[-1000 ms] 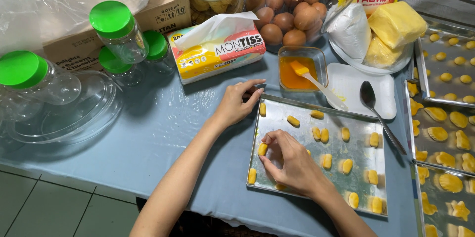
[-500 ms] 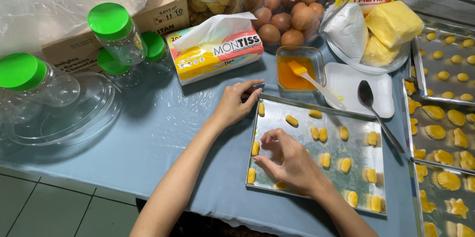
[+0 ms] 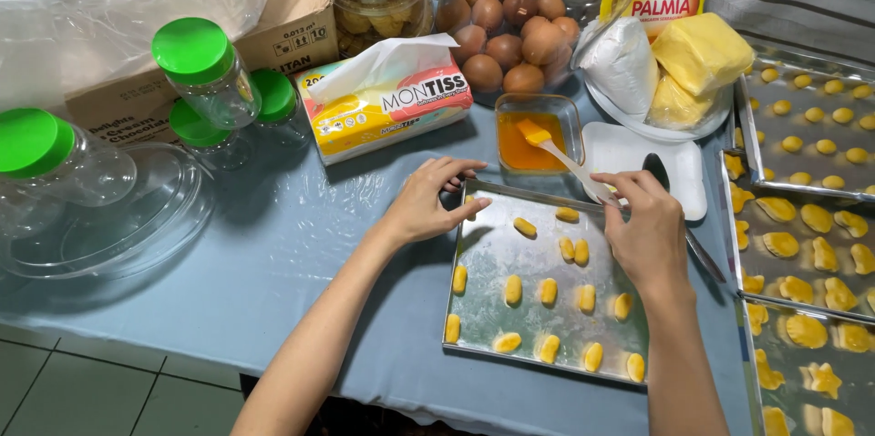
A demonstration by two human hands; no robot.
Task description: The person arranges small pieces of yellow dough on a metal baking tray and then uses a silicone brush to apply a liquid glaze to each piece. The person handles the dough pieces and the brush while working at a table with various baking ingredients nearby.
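A metal baking tray (image 3: 483,263) with several small yellow dough pieces (image 3: 513,289) lies on the blue tablecloth in front of me. My left hand (image 3: 424,204) grips the tray's far left corner. My right hand (image 3: 643,226) is over the tray's far right corner, its fingers pinched on the white handle of a pastry brush (image 3: 570,163). The brush's yellow head sits in a small glass dish of orange egg wash (image 3: 510,149) just behind the tray.
More trays of shaped yellow dough (image 3: 802,245) fill the right side. Behind are a white plate with a spoon (image 3: 629,149), a plate of butter blocks (image 3: 697,53), a jar of brown eggs (image 3: 510,26), a tissue box (image 3: 392,103), green-lidded plastic jars (image 3: 205,71) and a clear lid (image 3: 118,217).
My right hand has left the dough pieces near the tray's left side and moved up and right to the brush handle. The left hand stays on the tray corner.
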